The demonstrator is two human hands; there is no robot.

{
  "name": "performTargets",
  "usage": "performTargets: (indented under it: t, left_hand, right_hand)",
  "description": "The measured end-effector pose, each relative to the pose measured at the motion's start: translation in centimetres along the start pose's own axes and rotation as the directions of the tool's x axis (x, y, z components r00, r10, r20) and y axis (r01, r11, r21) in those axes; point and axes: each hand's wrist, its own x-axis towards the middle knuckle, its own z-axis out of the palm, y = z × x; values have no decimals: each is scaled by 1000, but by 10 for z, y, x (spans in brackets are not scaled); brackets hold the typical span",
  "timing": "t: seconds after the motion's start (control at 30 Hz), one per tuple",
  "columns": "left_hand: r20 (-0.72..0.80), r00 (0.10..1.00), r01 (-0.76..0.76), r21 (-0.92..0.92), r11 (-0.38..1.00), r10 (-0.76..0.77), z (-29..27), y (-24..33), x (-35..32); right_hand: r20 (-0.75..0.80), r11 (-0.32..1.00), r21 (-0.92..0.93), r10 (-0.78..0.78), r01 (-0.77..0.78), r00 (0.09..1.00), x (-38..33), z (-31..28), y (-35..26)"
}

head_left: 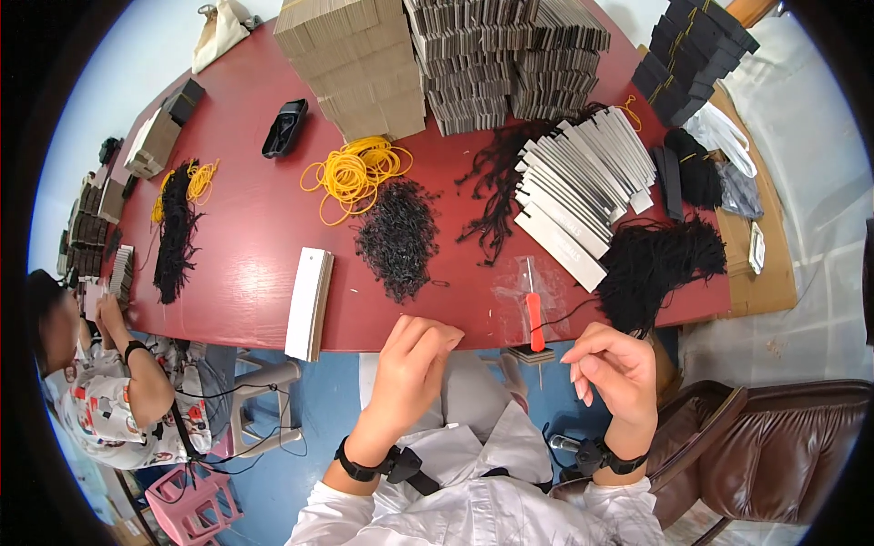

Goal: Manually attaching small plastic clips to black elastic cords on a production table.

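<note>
While both hands pinch one thin black string (569, 314), two black string piles (398, 238) lie near.

left hand (411, 357) fingers' contents hidden, cardboard stack (355, 55) cut off at top edge

Bright, even overhead light; soft glare on the red table (255, 264); sharp centre, strong fisheye bending and black vignette at the edges.

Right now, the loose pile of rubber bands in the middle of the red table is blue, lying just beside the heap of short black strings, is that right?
Not quite: in the head view the rubber bands are yellow, not blue. They do lie mid-table on the red table, beside the heap of short black strings.
</note>
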Motion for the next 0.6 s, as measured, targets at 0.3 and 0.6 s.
performTargets:
  t: [0.3, 0.6]
  left_hand:
    - [16, 1000, 17, 28, 999, -18, 2, -3, -1]
    - [0, 999, 45, 11, 999, -45, 0, -2, -2]
  right_hand:
    - [40, 999, -22, -37, 38, 999, -1, 1, 0]
    - [-120, 749, -662, -152, 35, 981, 20, -7, 13]
